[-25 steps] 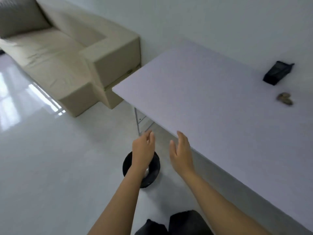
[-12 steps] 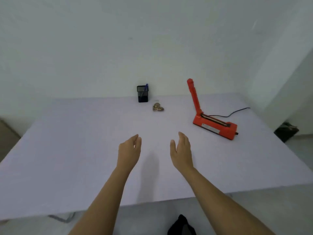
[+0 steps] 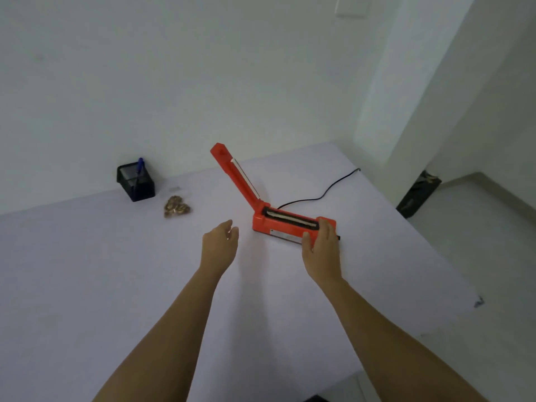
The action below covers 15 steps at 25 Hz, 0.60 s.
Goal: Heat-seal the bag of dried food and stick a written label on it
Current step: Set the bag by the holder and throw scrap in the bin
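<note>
Seen from the head camera, looking down over a pale table [image 3: 87,271]. A red heat sealer [image 3: 285,226] stands toward the far right corner with its arm raised. A black cable [image 3: 319,195] trails from it toward the far right edge. A pale plate on the sealer's front face carries print too small to read.

Half a second earlier both hands hovered empty over the middle of the table, short of the sealer. Now the right hand [image 3: 320,249] has reached the right end of the base and holds it, thumb on the front face and fingers curled over the top. The left hand [image 3: 220,245] hovers just left of the sealer, fingers loose and slightly spread, holding nothing.

The clear bag of dried food [image 3: 177,206] lies near the far edge, beyond and left of the left fingertips and well apart from both hands. It sits just beside a black pen holder [image 3: 135,182] with a blue pen [image 3: 140,166] in it.
</note>
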Tool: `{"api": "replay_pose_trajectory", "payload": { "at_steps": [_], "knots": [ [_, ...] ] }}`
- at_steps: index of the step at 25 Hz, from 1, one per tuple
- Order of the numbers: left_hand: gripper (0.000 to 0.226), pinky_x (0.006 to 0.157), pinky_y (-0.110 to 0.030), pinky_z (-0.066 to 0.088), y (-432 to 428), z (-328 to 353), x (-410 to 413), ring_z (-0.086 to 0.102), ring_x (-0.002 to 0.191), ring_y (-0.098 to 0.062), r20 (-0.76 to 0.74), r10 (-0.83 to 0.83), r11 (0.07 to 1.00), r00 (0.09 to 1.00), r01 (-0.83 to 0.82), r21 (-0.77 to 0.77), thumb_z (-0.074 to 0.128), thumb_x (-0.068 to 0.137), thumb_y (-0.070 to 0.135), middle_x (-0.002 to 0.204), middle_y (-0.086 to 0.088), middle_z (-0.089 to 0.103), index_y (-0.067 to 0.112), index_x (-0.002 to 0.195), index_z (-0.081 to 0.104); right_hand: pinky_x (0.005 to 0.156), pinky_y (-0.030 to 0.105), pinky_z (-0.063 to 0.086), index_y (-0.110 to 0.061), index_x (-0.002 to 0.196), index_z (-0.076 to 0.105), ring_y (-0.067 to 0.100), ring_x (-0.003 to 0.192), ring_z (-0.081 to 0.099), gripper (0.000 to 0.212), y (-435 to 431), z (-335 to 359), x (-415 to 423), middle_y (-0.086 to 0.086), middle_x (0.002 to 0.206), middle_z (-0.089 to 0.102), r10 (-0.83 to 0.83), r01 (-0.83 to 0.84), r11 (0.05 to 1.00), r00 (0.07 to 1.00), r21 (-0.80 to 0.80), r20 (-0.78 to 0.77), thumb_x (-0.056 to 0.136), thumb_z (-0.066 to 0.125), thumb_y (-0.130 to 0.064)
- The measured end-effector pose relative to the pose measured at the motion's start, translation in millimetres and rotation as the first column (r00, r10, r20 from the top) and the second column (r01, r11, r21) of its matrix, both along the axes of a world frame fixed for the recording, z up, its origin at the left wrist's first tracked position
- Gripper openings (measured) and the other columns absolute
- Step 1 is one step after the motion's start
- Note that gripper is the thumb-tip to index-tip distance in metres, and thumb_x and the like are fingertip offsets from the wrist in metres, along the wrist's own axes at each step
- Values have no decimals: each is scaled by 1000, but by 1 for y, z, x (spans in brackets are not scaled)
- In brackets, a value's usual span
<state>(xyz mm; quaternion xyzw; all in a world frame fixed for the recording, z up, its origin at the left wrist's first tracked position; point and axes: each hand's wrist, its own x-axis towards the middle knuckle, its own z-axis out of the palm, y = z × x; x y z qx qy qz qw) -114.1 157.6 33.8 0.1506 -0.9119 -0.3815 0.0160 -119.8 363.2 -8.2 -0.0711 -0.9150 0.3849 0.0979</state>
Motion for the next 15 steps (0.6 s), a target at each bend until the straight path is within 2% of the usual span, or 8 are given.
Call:
{"api": "replay_pose_trajectory", "payload": {
  "at_steps": [3,5,7,8,9,11,15],
  "knots": [
    [44,105,-32,33,10,-10,-39,47,126,-29,82,42,997,996,-47,60,44,96,17,137,-15,51,5,138,42,111,36,27,-3,139,29,30,133,34,55,34,-15,-18,17,143,38,-61,59,998,996,29,72,91,49,-19],
    [54,107,-35,33,10,-15,-59,39,134,-26,128,89,964,988,-118,240,46,93,7,148,-12,38,8,144,29,115,37,20,1,144,15,30,141,23,63,48,-27,-22,19,151,25,-95,87,995,977,46,191,93,46,-20],
    [69,108,-38,35,9,-16,-78,30,139,-23,163,94,870,982,-161,466,45,89,-5,155,-7,23,12,149,14,117,36,17,1,145,8,30,143,16,66,53,-41,-21,19,154,16,-92,81,995,959,50,267,93,44,-16],
    [75,109,-41,35,9,-16,-86,26,141,-23,159,77,834,984,-151,530,44,86,-9,157,-5,18,14,149,10,117,35,16,0,145,5,28,144,14,67,53,-46,-20,18,155,13,-74,62,997,953,49,293,92,44,-13],
    [79,109,-43,34,10,-14,-92,24,142,-23,141,50,827,989,-120,549,43,84,-13,157,-3,17,16,149,10,117,34,16,-1,146,3,27,144,13,69,52,-49,-19,16,156,11,-52,39,998,947,47,316,92,44,-12],
    [79,109,-43,35,18,-12,-97,28,140,-22,66,10,855,998,-43,516,38,78,-17,153,-1,28,18,147,22,117,32,15,-3,146,0,25,145,11,72,50,-54,-17,13,157,7,-17,7,999,939,32,344,90,45,-10],
    [72,104,-33,36,43,-16,-84,45,123,-14,-122,-69,915,990,112,388,40,72,-10,133,7,49,20,137,41,116,34,23,-6,147,-2,24,143,17,78,47,-55,-14,9,157,9,4,13,999,926,-43,377,86,47,-6]
  ]
}}
